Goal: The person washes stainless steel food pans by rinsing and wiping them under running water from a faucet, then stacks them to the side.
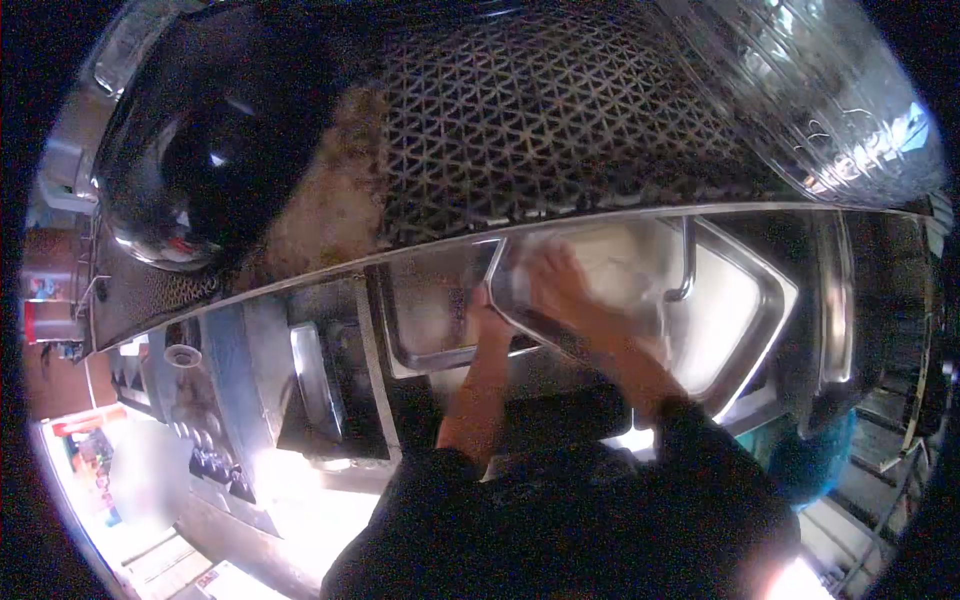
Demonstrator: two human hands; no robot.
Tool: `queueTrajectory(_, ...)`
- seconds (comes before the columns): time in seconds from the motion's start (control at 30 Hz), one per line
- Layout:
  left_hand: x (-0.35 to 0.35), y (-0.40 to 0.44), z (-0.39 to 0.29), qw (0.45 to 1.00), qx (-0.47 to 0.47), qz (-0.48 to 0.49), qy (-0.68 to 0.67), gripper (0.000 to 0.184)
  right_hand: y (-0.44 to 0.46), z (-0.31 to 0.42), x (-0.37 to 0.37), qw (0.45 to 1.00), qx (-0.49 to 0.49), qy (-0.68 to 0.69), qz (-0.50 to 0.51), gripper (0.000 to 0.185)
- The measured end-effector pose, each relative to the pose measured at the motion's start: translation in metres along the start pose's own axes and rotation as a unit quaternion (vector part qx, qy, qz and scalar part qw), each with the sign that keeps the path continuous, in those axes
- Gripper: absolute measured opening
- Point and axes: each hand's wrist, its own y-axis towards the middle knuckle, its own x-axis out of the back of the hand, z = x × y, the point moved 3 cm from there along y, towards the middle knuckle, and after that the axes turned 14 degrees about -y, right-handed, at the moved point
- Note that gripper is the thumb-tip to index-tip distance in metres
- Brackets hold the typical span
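Observation:
A large, shallow metal pan (pixel 735 315) with a raised rim lies tilted over the sink. My left hand (pixel 485 312) grips its rim at the left corner, fingers closed around the edge. Inside the pan, near that same corner, my right hand (pixel 562 285) lies with its fingers stretched out, slightly smeared by motion. Anything under the right palm is hidden. A bent metal faucet (pixel 687 262) reaches over the pan's middle. Left of the pan is a metal sink basin (pixel 398 345), partly behind my left arm.
Behind the sink runs a dark perforated mat (pixel 540 120). A big black rounded vessel (pixel 215 150) stands at the back left, and a shiny, ridged metallic object (pixel 850 110) at the back right. Below right is a teal container (pixel 815 460). A blurred patch (pixel 150 470) shows at lower left.

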Motion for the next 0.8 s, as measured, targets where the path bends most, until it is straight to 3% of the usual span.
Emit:
queueTrajectory(0.07, 0.008, -0.005, 0.008, 0.997, 0.021, 0.066, -0.016, 0.057, 0.013, 0.027, -0.020, 0.995, 0.051, -0.077, 0.034, 0.030)
queueTrajectory(0.1, 0.023, 0.002, 0.012, 0.997, 0.019, 0.067, -0.016, 0.057, 0.014, 0.035, -0.050, 0.996, 0.009, 0.085, 0.037, 0.030)
queueTrajectory(0.13, 0.039, 0.011, 0.016, 0.990, -0.028, 0.132, -0.036, 0.059, 0.016, 0.042, -0.059, 0.985, -0.011, 0.164, 0.041, 0.031)
queueTrajectory(0.17, 0.045, 0.010, 0.019, 0.994, -0.027, 0.096, -0.032, 0.058, 0.018, 0.049, -0.069, 0.969, -0.032, 0.243, 0.043, 0.031)
queueTrajectory(0.27, 0.036, 0.000, 0.019, 0.999, -0.009, 0.006, -0.035, 0.056, 0.022, 0.066, -0.059, 0.941, 0.099, 0.322, -0.031, 0.033)
queueTrajectory(0.3, 0.033, -0.005, 0.021, 0.999, 0.005, -0.010, -0.038, 0.056, 0.022, 0.065, -0.055, 0.942, 0.095, 0.321, -0.026, 0.033)
queueTrajectory(0.37, 0.019, -0.010, 0.021, 0.998, 0.032, -0.024, -0.043, 0.054, 0.038, 0.051, -0.025, 0.977, 0.096, 0.017, -0.191, 0.036)
queueTrajectory(0.53, -0.032, -0.025, 0.020, 0.998, 0.061, -0.025, -0.008, 0.055, 0.054, -0.059, -0.003, 0.969, -0.156, -0.046, -0.184, 0.044)
queueTrajectory(0.63, -0.033, -0.035, 0.025, 0.998, 0.048, -0.042, 0.018, 0.058, 0.059, -0.082, -0.008, 0.953, -0.247, -0.018, -0.173, 0.048)
queueTrajectory(0.67, -0.015, -0.029, 0.021, 0.973, -0.053, -0.004, 0.224, 0.053, 0.061, -0.079, -0.011, 0.952, -0.254, 0.001, -0.172, 0.050)
queueTrajectory(0.7, -0.002, -0.025, 0.017, 0.935, -0.083, -0.003, 0.346, 0.051, 0.064, -0.074, -0.011, 0.949, -0.258, 0.019, -0.178, 0.051)
queueTrajectory(0.73, 0.007, -0.029, 0.014, 0.894, -0.085, -0.008, 0.439, 0.049, 0.060, -0.066, -0.009, 0.949, -0.248, 0.076, -0.177, 0.053)
queueTrajectory(0.8, 0.030, -0.043, 0.012, 0.868, -0.039, -0.028, 0.494, 0.044, 0.052, -0.051, 0.001, 0.944, -0.213, 0.177, -0.180, 0.056)
